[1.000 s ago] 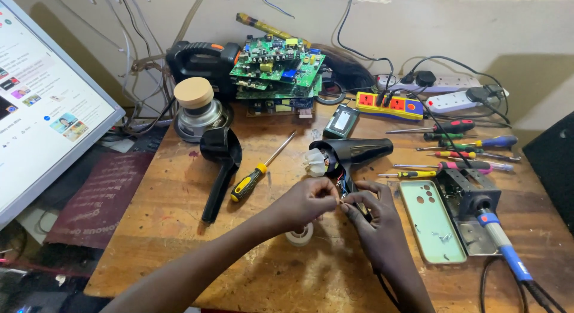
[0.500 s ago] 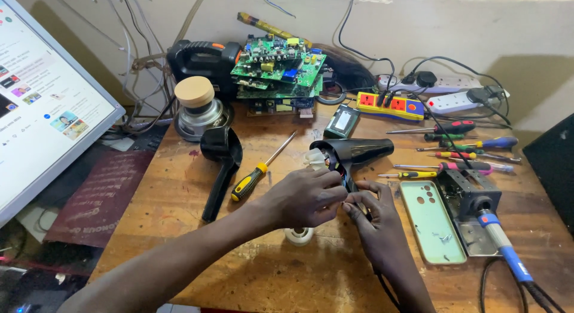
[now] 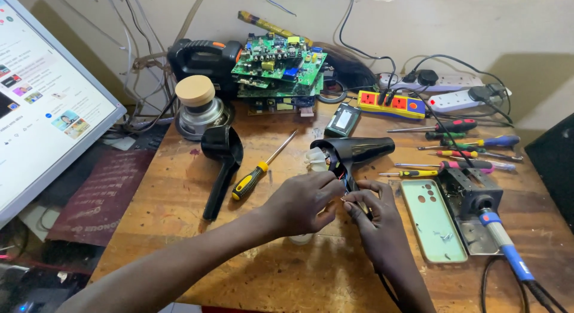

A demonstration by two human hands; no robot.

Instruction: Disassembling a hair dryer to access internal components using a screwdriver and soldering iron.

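The black hair dryer [image 3: 357, 153] lies on the wooden workbench [image 3: 179, 241], barrel pointing right, its opened rear end with white internal parts facing left. Its handle runs down toward the person and sits between the 2 hands.

The left hand [image 3: 302, 200] is curled, fingertips pinched at the base of the barrel, just below the open end. The right hand [image 3: 375, 220] is closed around the dryer's handle, with thumb and forefinger meeting the left fingertips. What the fingertips pinch is too small to tell.

Left of the hands, apart from them, lie a yellow-and-black screwdriver [image 3: 257, 172] and a detached black housing piece [image 3: 220, 163]. To the right lie a pale green phone case [image 3: 431, 220] and a blue-handled soldering iron [image 3: 502, 247] on its stand. A row of screwdrivers [image 3: 460, 147] lies beyond the barrel. Stacked green circuit boards [image 3: 281, 68] sit at the back of the bench.
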